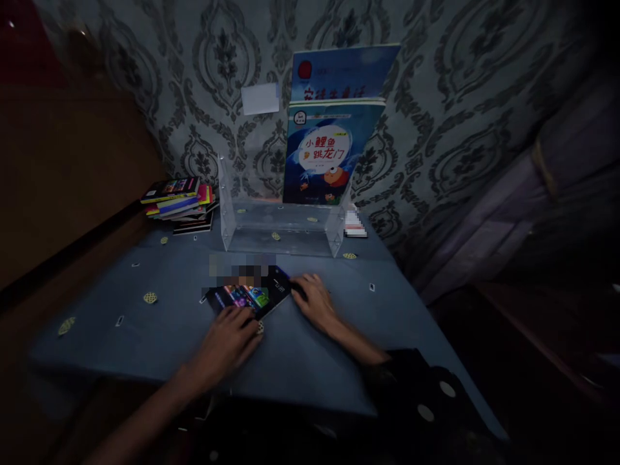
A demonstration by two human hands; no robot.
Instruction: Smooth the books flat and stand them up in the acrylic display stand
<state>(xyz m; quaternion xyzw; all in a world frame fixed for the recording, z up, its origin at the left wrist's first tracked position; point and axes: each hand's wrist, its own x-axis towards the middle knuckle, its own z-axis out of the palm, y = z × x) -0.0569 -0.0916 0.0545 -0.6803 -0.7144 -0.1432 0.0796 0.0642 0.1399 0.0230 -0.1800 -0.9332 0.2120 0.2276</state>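
Observation:
A dark book (274,294) with a colourful picture on its cover lies on the table at a slant, part of it blurred by pixel blocks. My left hand (235,332) grips the book's near left edge, its fingers bent over the cover. At the right end of the same book, my right hand (314,300) has its fingers curled on the edge. Behind it stands a clear acrylic book rack (281,242). In the rack, a blue picture book (317,155) leans upright in front of a taller blue book (339,64).
A stack of books (179,203) stands at the table's back left. A small white-and-red item (355,223), pixelated, lies right of the rack. The blue patterned tablecloth (121,349) covers the table, set against a patterned wall (223,51). A curtain (504,187) hangs at the right.

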